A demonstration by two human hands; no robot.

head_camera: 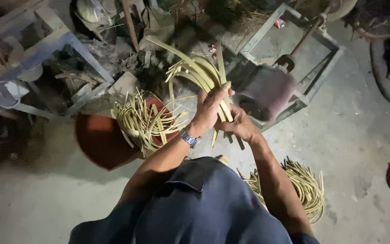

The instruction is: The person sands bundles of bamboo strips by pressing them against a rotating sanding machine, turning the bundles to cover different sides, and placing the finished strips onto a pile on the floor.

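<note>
Between both hands, a bunch of bamboo strips [204, 74] is held up in front of the chest. Left hand [211, 108], watch on wrist, is wrapped tight round the bunch low down; right hand [240, 126] sits just under and beside it, fingers closed on the lower ends of the same strips. Strip tips stick out below the right hand, and the long upper parts arc away up and to the left of the left hand.

Handling judgement: the strips look thin, light and springy, bending freely, with smooth sides likely to slip and edges that may cut; best gripped near the bottom ends, bunched, as now.

Left of the left hand, a reddish-brown tub [100, 142] on the floor [362, 135] has a loose pile of strips [143, 119] draped over its rim; what lies deeper inside cannot be told. Under the right forearm, another heap of strips [303, 185] lies on the floor. Just beyond the right hand stands a metal frame [321, 74] with a dark roller [267, 92], blurred.
</note>
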